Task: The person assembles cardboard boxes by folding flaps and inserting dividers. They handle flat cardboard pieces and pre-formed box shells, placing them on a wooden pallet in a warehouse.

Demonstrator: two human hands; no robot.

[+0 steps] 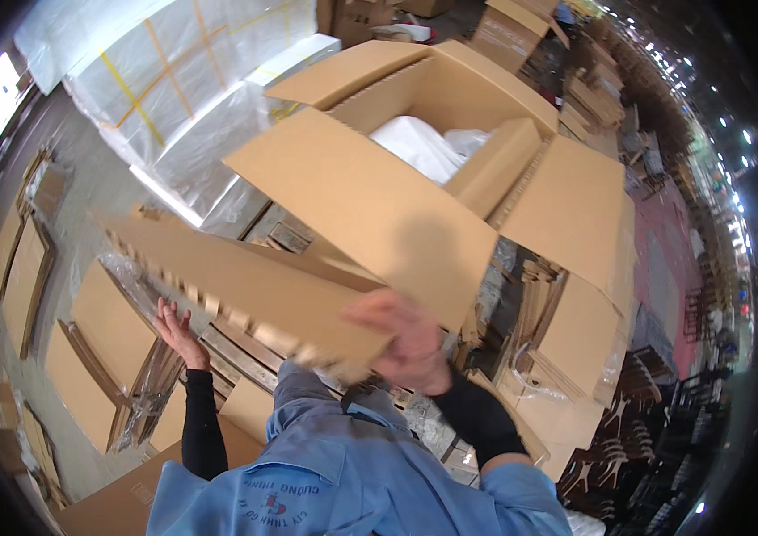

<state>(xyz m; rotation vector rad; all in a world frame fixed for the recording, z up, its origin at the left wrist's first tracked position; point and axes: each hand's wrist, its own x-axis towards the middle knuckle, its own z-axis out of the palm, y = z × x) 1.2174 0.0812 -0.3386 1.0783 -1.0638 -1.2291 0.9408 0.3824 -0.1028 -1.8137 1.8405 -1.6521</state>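
Note:
A folded cardboard piece [245,277] with a notched edge is tilted in front of my body, its far left end blurred. My right hand [413,344] grips its right end; motion smears the fingers somewhat. Just below the notched edge, my left hand [181,335] is open with its fingers spread, and I cannot tell whether it touches the piece. Beyond them stands a large open carton [343,179] with its flaps folded outward. Inside it lie a white wrapped item [415,147] and a cardboard insert [497,165] along the near right side.
Flat cardboard stacks [97,344] partly in clear plastic lie on the floor to the left. A plastic-wrapped, taped stack [164,80] stands at the back left. Wooden slats [240,355] are under the cardboard piece. Dark furniture parts [607,460] crowd the lower right.

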